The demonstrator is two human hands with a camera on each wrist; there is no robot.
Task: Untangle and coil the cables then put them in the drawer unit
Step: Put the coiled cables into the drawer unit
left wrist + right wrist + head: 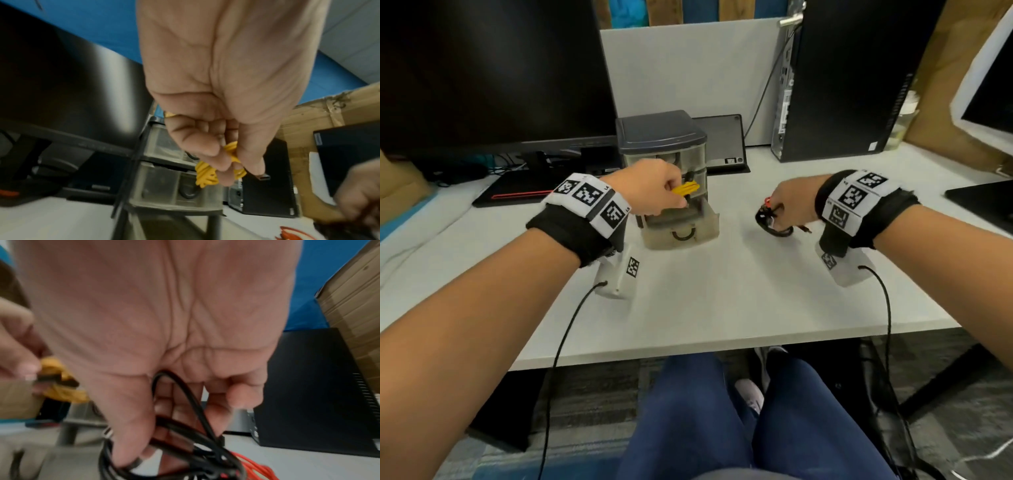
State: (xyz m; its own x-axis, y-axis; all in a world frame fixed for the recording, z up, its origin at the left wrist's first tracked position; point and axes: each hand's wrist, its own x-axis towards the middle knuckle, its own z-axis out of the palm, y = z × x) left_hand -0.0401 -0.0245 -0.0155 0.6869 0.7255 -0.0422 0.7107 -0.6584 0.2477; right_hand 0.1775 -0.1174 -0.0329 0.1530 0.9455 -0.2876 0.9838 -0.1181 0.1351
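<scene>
A white desk (722,301) is set against a pale grey partition panel (688,68), with blue wall and wooden boards seen behind it. 1 big dark monitor (489,68) is parked left, a black PC tower (842,78) right. Grey carpet (585,394) is laid underneath.

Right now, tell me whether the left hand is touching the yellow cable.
Touching. The left wrist view shows the left hand with fingers and thumb pinching the coiled yellow cable; the head view agrees, above the open drawer.
</scene>
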